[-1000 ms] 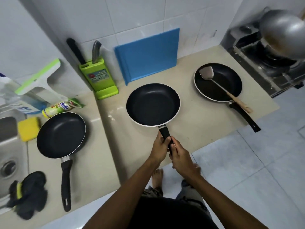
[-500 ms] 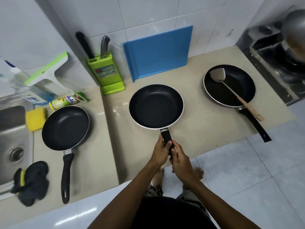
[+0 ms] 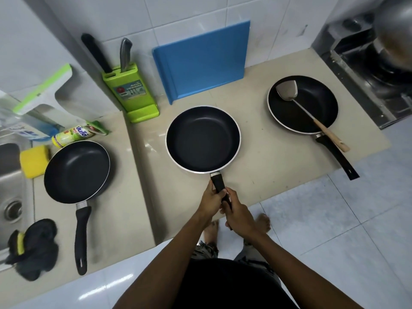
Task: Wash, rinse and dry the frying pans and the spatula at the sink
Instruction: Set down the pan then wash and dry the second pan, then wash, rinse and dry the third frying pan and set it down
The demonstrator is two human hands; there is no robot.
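The beige counter [image 3: 267, 166] is spread across mid-frame, with the sink [image 3: 11, 179] tucked at the left edge. Three black pans are seen along it: middle pan [image 3: 202, 139] dead centre, right pan [image 3: 289, 114] upper right, left pan [image 3: 77, 171] lower left by the sink. The spatula [image 3: 287, 90] is rested in the right pan. The middle pan's handle [image 3: 218, 184] is gripped by the left hand [image 3: 210, 200] and the right hand [image 3: 239, 216], with fingers wrapped tight round it.

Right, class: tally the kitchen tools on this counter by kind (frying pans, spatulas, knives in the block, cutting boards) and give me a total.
Frying pans: 3 (left pan, middle pan, right pan)
Spatula: 1
Knives: 2 (black-handled knife, steel-handled knife)
Cutting board: 1
Total: 7
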